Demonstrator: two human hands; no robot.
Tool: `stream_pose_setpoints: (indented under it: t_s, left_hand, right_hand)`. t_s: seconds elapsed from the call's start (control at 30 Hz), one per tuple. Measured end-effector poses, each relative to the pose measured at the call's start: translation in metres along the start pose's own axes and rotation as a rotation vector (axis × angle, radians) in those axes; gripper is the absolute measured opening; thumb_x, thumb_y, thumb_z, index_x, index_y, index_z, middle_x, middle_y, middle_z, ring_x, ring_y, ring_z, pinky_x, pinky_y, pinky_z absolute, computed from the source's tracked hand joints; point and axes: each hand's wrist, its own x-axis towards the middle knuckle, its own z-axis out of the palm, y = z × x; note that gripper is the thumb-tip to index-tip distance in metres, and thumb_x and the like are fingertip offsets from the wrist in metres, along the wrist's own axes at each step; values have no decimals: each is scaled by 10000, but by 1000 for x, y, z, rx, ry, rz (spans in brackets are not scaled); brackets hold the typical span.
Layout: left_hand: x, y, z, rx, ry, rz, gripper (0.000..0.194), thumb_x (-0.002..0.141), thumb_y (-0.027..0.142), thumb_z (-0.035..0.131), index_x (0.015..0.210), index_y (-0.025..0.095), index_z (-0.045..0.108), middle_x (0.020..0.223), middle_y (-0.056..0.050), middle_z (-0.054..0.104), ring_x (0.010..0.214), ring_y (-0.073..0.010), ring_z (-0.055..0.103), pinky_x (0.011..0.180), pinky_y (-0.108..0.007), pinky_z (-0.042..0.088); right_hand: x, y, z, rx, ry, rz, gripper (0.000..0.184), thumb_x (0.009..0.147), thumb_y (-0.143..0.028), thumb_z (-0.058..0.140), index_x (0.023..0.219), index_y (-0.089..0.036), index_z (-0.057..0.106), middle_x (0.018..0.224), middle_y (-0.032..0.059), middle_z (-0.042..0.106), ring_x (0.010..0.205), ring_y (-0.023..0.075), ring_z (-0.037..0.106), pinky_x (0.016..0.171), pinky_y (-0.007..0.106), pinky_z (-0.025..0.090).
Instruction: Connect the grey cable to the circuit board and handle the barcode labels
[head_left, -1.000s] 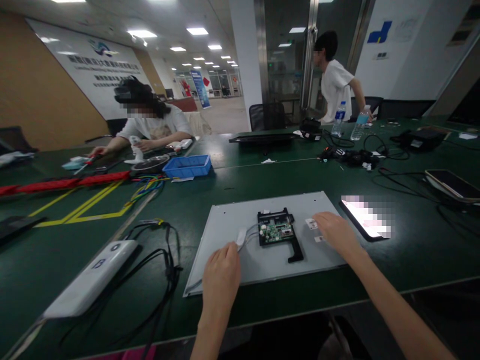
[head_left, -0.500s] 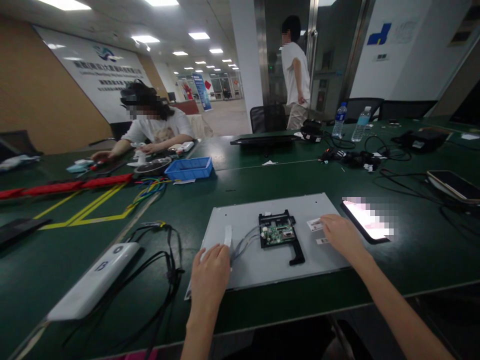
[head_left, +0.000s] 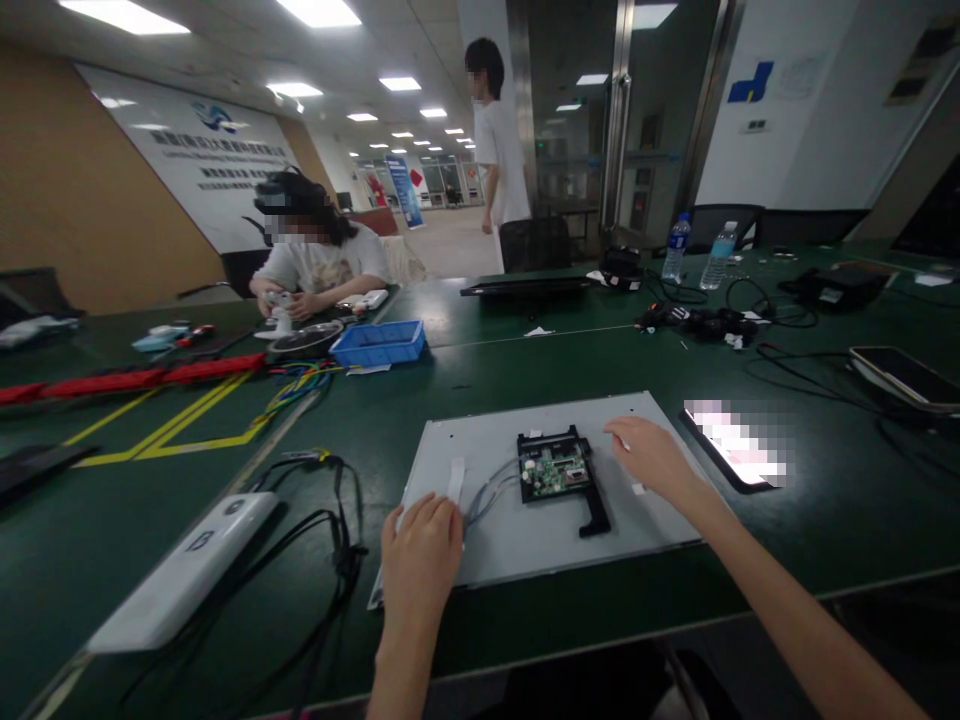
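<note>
A light grey flat panel [head_left: 495, 560] lies on the green table in front of me. Near its middle sits a black bracket [head_left: 595, 518] holding a green circuit board [head_left: 559, 474]. Grey cables [head_left: 489, 497] run from the board toward the left. My left hand [head_left: 421, 545] rests on the panel's left part, fingers laid down beside a white tape strip [head_left: 456, 480]. My right hand [head_left: 649, 458] reaches over the panel's right part, fingers loosely stretched leftward near the bracket, nothing visible in them. It covers most of the labels there.
A lit phone [head_left: 735, 445] lies right of the panel. To the left are a white power bank [head_left: 191, 570] and black cables [head_left: 341, 545]. Farther off stand a blue basket [head_left: 379, 343] and two bottles [head_left: 676, 248]. One person sits across the table; another is upright behind it.
My right hand has moved left and slightly up, from a label toward the bracket. My left hand has barely moved. The standing person has walked left; the seated person's hands came together.
</note>
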Motion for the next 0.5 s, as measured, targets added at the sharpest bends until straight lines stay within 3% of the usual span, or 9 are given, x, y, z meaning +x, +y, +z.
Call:
stream_pose_setpoints:
  t_s: [0.13,0.27,0.4,0.5]
  left_hand:
    - [0,1,4,-40,52,-27,211,878,232,424,903,179,627,983,-87,685,992,-249,602,957,-449,350]
    - [7,24,7,-170,75,40,277,886,258,416,1098,160,565,1123,-113,630,1036,-240,578,930,-404,408]
    - [14,63,9,-235,-34,176,437,883,290,440,1304,172,413,1352,-126,466,1240,-251,434,983,-413,391]
    - [15,83,13,-211,-110,226,488,870,320,469,1330,180,383,1396,-129,417,1294,-283,366,1009,-472,359]
  right_hand:
    - [23,-12,6,66,-2,-89,333,871,-187,398,1127,-163,609,1162,82,622,1092,197,548,981,330,386]
    - [45,-22,23,101,-27,-190,394,880,-253,444,1241,-117,527,1266,133,548,1182,216,482,1008,338,361]
    - [58,-30,40,130,-88,-258,377,882,-275,480,1224,-132,543,1252,134,557,1175,204,486,1004,325,351]
    - [61,-35,45,124,-155,-264,272,879,-256,497,1101,-167,626,1146,100,621,1094,190,539,956,303,380]
